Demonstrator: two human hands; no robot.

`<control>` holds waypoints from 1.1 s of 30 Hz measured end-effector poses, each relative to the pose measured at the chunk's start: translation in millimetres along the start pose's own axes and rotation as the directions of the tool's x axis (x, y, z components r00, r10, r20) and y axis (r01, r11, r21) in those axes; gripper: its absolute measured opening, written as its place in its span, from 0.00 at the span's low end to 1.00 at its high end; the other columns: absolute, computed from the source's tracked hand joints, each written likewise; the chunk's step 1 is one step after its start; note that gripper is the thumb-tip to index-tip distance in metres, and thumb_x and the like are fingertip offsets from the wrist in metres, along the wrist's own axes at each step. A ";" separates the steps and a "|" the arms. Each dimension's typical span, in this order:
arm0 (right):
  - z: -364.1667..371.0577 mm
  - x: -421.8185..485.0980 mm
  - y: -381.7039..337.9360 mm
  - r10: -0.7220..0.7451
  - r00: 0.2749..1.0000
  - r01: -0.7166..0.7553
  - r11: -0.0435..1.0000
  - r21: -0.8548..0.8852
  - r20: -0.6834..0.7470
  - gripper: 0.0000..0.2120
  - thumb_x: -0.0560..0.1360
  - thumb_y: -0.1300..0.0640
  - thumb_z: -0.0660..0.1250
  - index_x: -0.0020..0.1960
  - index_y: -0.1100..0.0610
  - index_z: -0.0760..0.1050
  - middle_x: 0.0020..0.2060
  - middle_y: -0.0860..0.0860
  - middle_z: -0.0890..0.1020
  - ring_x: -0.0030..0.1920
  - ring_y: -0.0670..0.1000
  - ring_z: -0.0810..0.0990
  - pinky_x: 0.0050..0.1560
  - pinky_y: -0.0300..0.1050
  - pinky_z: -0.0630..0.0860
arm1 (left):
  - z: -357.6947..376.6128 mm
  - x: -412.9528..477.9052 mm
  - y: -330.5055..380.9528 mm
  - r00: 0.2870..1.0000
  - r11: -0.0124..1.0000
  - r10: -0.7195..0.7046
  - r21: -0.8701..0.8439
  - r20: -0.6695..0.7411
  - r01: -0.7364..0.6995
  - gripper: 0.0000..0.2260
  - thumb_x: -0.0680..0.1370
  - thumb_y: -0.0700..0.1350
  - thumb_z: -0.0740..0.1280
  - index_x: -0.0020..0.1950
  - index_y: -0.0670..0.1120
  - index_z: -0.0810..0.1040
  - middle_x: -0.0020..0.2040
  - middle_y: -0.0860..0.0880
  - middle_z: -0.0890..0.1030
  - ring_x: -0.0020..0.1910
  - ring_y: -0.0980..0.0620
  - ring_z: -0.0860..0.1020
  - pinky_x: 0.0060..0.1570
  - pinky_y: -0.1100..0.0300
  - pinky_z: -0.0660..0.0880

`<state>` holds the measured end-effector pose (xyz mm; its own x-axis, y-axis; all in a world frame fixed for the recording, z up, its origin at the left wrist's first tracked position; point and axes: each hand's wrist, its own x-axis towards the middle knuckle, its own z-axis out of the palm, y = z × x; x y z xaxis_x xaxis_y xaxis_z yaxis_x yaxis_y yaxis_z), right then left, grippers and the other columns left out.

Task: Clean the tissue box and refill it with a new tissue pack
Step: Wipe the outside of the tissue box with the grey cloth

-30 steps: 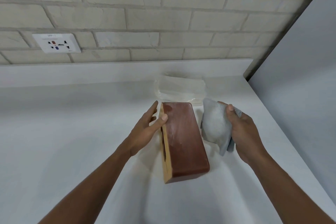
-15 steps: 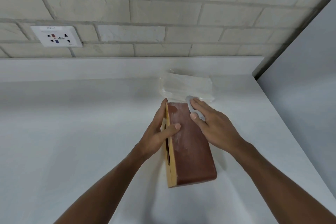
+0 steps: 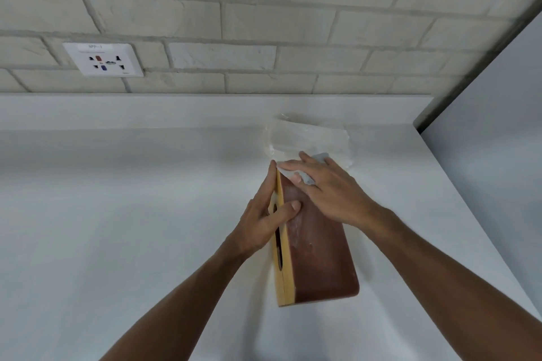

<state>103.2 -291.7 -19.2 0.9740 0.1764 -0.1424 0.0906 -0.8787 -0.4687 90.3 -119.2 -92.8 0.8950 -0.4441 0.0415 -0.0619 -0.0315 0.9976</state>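
Steadying the tissue box [image 3: 319, 258] near the counter's [image 3: 117, 214] right edge, left hand [image 3: 264, 223] grips it; right hand [image 3: 331, 193] presses cloth [image 3: 306, 179] flat-fingered to wipe.

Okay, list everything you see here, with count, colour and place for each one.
brick wall: one, off-white, across the top.
wall socket: one, white, on the brick wall, upper left.
counter: one, white, below the wall.
panel: one, pale grey, right edge.
tissue box: one, reddish-brown with a yellow face, on its side on the counter.
tissue pack: one, clear wrap, on the counter behind the box.
cloth: one, grey, on the box's far end.
left hand: one, holds the box, thumb on its brown side.
right hand: one, presses the cloth onto the box.
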 end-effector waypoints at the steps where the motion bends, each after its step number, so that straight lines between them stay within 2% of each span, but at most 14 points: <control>1: -1.6 0.4 1.9 0.027 1.000 -0.027 1.000 -0.008 0.003 0.18 0.83 0.40 0.51 0.71 0.33 0.66 0.79 0.46 0.59 0.78 0.55 0.55 0.72 0.56 0.60 | -0.2 -0.6 -1.3 1.000 1.000 -0.012 -0.012 -0.006 0.012 0.32 0.84 0.46 0.66 0.79 0.68 0.52 0.68 0.79 0.70 0.68 0.78 0.68 0.59 0.79 0.69; 5: 4.8 -7.5 -4.0 -0.054 0.997 0.052 0.998 -0.040 -0.050 0.17 0.84 0.44 0.52 0.72 0.35 0.66 0.77 0.44 0.63 0.77 0.50 0.56 0.69 0.51 0.61 | 3.3 -0.7 6.3 1.000 1.000 -0.015 -0.010 -0.008 0.015 0.33 0.84 0.43 0.65 0.75 0.76 0.55 0.67 0.79 0.72 0.68 0.76 0.70 0.59 0.77 0.71; 7: 2.2 -9.5 -0.5 -0.058 0.996 0.055 0.997 -0.057 -0.069 0.17 0.84 0.44 0.51 0.72 0.34 0.65 0.77 0.44 0.64 0.76 0.48 0.56 0.68 0.48 0.57 | 4.5 -0.5 5.1 1.000 1.000 -0.011 -0.018 0.006 0.011 0.34 0.84 0.40 0.64 0.76 0.72 0.54 0.67 0.78 0.72 0.68 0.76 0.70 0.59 0.77 0.71; 9: 0.3 -6.3 1.6 0.019 0.998 -0.024 0.997 -0.079 -0.064 0.17 0.84 0.42 0.50 0.71 0.33 0.65 0.78 0.49 0.62 0.77 0.53 0.58 0.70 0.53 0.60 | 4.0 0.2 -0.1 0.999 0.998 -0.036 -0.049 0.004 0.036 0.34 0.84 0.41 0.65 0.80 0.64 0.49 0.67 0.80 0.71 0.68 0.77 0.69 0.59 0.77 0.70; 13: 11.1 -7.6 -3.4 -0.075 0.997 0.073 0.995 -0.074 -0.025 0.19 0.84 0.46 0.53 0.74 0.35 0.62 0.78 0.45 0.61 0.78 0.54 0.57 0.71 0.60 0.61 | 4.1 0.4 2.5 1.000 1.000 -0.002 -0.020 0.012 0.002 0.31 0.84 0.40 0.63 0.77 0.67 0.53 0.69 0.78 0.70 0.70 0.76 0.67 0.62 0.76 0.69; 15: 4.9 -5.2 2.4 -0.015 0.999 0.014 0.999 -0.037 -0.036 0.18 0.84 0.43 0.52 0.73 0.34 0.63 0.78 0.46 0.62 0.77 0.56 0.58 0.69 0.60 0.64 | 2.1 0.8 -1.5 1.000 0.999 -0.011 -0.036 0.028 0.012 0.31 0.85 0.39 0.63 0.78 0.66 0.53 0.68 0.79 0.70 0.70 0.76 0.68 0.61 0.76 0.70; 17: 3.9 -4.1 4.0 0.007 0.999 -0.009 0.999 -0.033 -0.046 0.18 0.84 0.43 0.51 0.73 0.37 0.64 0.78 0.48 0.62 0.77 0.57 0.58 0.68 0.58 0.65 | 1.1 1.1 -3.8 0.999 0.998 -0.049 -0.047 0.010 0.050 0.33 0.84 0.43 0.65 0.80 0.64 0.49 0.69 0.79 0.69 0.71 0.75 0.67 0.67 0.72 0.71; 20: 15.5 -14.8 4.4 -0.197 0.980 0.197 0.980 -0.038 0.017 0.22 0.84 0.54 0.54 0.77 0.45 0.61 0.78 0.45 0.61 0.78 0.44 0.52 0.78 0.54 0.53 | 3.3 -0.1 -0.7 1.000 0.998 -0.024 -0.052 -0.001 0.024 0.31 0.85 0.46 0.66 0.81 0.66 0.54 0.75 0.69 0.70 0.77 0.66 0.66 0.73 0.63 0.70; 22: 8.9 -15.6 13.0 -0.172 0.985 0.172 0.985 -0.018 0.002 0.21 0.85 0.52 0.53 0.77 0.44 0.61 0.78 0.44 0.62 0.78 0.42 0.54 0.78 0.50 0.54 | 2.9 0.2 -3.2 0.999 0.997 -0.038 -0.061 0.013 0.039 0.30 0.84 0.47 0.66 0.78 0.71 0.58 0.73 0.72 0.70 0.74 0.71 0.66 0.68 0.69 0.71; 25: 2.1 -12.9 14.4 -0.092 0.994 0.086 0.993 -0.079 -0.066 0.20 0.85 0.48 0.52 0.75 0.46 0.65 0.76 0.48 0.67 0.75 0.51 0.64 0.75 0.49 0.59 | 2.3 -1.0 -6.0 0.994 0.992 -0.100 -0.077 -0.032 0.097 0.34 0.79 0.54 0.69 0.79 0.70 0.54 0.69 0.78 0.68 0.70 0.79 0.63 0.66 0.72 0.69; 27: 8.1 -19.2 12.5 -0.156 0.987 0.153 0.985 -0.073 -0.030 0.20 0.85 0.48 0.52 0.76 0.47 0.64 0.76 0.46 0.65 0.76 0.45 0.60 0.74 0.44 0.55 | 2.9 -1.7 -6.5 0.997 0.997 -0.074 -0.039 -0.037 0.073 0.34 0.77 0.57 0.69 0.77 0.71 0.54 0.68 0.80 0.68 0.73 0.77 0.61 0.69 0.69 0.66; 29: 4.0 -23.3 17.0 -0.150 0.989 0.150 0.989 -0.015 -0.011 0.21 0.85 0.47 0.52 0.77 0.44 0.62 0.77 0.43 0.64 0.76 0.41 0.58 0.74 0.43 0.56 | 2.7 -2.2 -6.2 0.996 0.996 -0.082 -0.044 -0.035 0.080 0.37 0.76 0.59 0.69 0.80 0.69 0.54 0.71 0.76 0.67 0.75 0.73 0.61 0.76 0.59 0.63; 31: -2.5 -20.8 20.6 -0.092 0.994 0.090 0.995 -0.039 -0.052 0.20 0.85 0.48 0.52 0.77 0.45 0.63 0.76 0.45 0.65 0.76 0.47 0.61 0.74 0.46 0.59 | 2.6 -2.2 -5.3 0.993 0.992 -0.114 -0.058 -0.037 0.112 0.40 0.75 0.61 0.69 0.83 0.65 0.51 0.74 0.69 0.66 0.77 0.70 0.60 0.80 0.50 0.62; 33: 2.7 -21.8 12.1 -0.107 0.994 0.104 0.991 -0.085 -0.031 0.21 0.85 0.48 0.51 0.77 0.47 0.62 0.78 0.47 0.62 0.78 0.49 0.57 0.76 0.48 0.55 | 3.3 -2.3 -1.2 0.996 0.996 -0.083 -0.037 -0.035 0.082 0.37 0.77 0.60 0.69 0.82 0.69 0.53 0.72 0.72 0.67 0.74 0.74 0.61 0.80 0.52 0.64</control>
<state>82.6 -305.0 -24.1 0.9647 0.2554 -0.0641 0.2087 -0.8899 -0.4056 86.9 -121.1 -94.3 0.9119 -0.4086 -0.0398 0.0283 -0.0343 0.9990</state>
